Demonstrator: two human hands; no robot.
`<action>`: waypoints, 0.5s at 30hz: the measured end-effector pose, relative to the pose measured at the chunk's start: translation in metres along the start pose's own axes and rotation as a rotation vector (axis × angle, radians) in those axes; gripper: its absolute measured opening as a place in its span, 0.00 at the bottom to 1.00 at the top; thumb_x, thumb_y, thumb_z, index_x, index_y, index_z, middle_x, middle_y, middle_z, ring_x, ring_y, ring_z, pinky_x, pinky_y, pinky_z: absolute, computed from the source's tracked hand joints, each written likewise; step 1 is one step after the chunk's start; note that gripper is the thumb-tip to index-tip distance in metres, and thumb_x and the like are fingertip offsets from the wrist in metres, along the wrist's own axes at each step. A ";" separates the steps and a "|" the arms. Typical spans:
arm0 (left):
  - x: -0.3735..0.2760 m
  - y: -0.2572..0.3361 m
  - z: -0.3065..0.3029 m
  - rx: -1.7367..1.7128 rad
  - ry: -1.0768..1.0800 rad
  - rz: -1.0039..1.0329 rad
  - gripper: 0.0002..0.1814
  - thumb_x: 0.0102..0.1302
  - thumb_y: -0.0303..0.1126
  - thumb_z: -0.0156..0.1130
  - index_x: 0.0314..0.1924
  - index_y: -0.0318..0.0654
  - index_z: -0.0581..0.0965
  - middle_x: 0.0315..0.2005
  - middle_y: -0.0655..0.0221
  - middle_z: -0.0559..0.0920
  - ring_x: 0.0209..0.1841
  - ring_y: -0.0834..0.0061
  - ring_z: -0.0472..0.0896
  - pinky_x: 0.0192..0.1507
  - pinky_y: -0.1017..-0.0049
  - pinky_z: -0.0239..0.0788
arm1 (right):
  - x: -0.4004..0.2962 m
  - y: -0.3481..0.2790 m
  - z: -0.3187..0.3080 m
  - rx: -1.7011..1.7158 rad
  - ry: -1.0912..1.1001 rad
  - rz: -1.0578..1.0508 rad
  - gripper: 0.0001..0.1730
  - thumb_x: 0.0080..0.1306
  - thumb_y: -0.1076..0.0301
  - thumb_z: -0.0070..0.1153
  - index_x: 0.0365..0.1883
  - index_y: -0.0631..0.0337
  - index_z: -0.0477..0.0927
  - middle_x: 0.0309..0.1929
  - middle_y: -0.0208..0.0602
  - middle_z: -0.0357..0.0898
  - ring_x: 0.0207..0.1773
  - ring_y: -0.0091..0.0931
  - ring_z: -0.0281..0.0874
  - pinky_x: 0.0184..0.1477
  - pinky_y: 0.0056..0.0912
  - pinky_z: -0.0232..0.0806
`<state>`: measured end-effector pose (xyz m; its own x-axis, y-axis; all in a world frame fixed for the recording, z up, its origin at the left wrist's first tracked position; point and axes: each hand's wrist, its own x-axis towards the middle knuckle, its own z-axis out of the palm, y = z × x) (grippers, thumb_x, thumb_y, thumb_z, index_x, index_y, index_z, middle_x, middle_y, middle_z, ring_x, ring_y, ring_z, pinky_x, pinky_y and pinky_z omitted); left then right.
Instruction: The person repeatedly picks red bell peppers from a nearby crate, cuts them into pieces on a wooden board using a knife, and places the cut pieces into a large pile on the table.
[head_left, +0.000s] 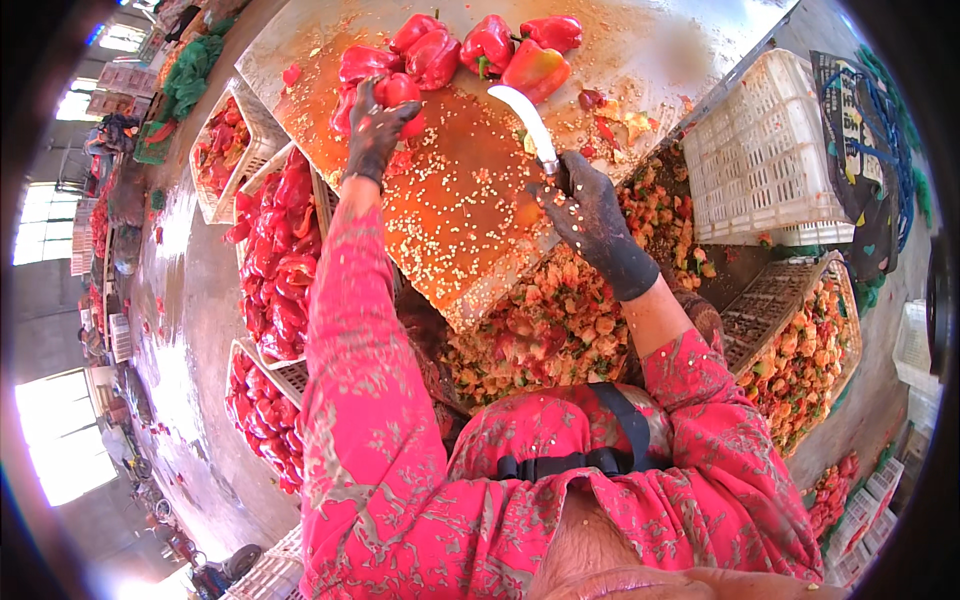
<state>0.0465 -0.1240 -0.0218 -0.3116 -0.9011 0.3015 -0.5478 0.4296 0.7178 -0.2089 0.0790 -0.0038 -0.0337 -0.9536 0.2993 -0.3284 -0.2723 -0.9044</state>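
My left hand (377, 135), in a dark, seed-flecked glove, is closed around a red bell pepper (397, 89) at the left of the worktable (450, 247). Other whole red bell peppers (433, 60) lie just beyond it, and one among them is partly orange-yellow (536, 71). My right hand (595, 217), also gloved, grips the handle of a knife with a curved, bright blade (523, 116). The blade points up and away from me above the table. Wet orange juice and pale seeds coat the tabletop. The knife handle is mostly hidden in my fingers.
Left of the table, crates hold opened red peppers (281, 277). Pepper cores and scraps (547, 322) are heaped below the table's near corner. A crate of cores (806, 360) stands at right, beneath a tilted white plastic crate (765, 150) with a dark printed bag (862, 157) beside it.
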 end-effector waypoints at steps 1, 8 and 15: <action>-0.018 0.007 0.006 -0.303 0.112 -0.011 0.28 0.51 0.32 0.65 0.54 0.44 0.68 0.49 0.59 0.72 0.54 0.59 0.69 0.52 0.61 0.66 | -0.002 0.000 0.000 0.006 0.011 -0.042 0.11 0.59 0.74 0.56 0.39 0.65 0.69 0.23 0.30 0.62 0.27 0.18 0.63 0.29 0.24 0.62; -0.121 0.070 0.065 -0.726 0.271 -0.277 0.24 0.52 0.28 0.67 0.49 0.33 0.69 0.41 0.65 0.76 0.42 0.73 0.75 0.44 0.72 0.70 | -0.018 0.010 0.026 -0.511 -0.113 -0.103 0.18 0.56 0.65 0.55 0.42 0.62 0.67 0.29 0.45 0.75 0.31 0.41 0.77 0.31 0.43 0.67; -0.123 0.086 0.069 -0.363 0.188 -0.272 0.34 0.55 0.36 0.66 0.59 0.34 0.63 0.52 0.57 0.72 0.51 0.67 0.72 0.52 0.70 0.65 | -0.015 0.015 0.037 -0.622 -0.260 0.019 0.18 0.57 0.67 0.51 0.44 0.64 0.67 0.33 0.48 0.78 0.36 0.42 0.79 0.34 0.45 0.70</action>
<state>-0.0162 0.0280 -0.0407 -0.0303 -0.9872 0.1566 -0.2737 0.1589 0.9486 -0.1785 0.0847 -0.0328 0.1579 -0.9786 0.1320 -0.8153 -0.2046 -0.5416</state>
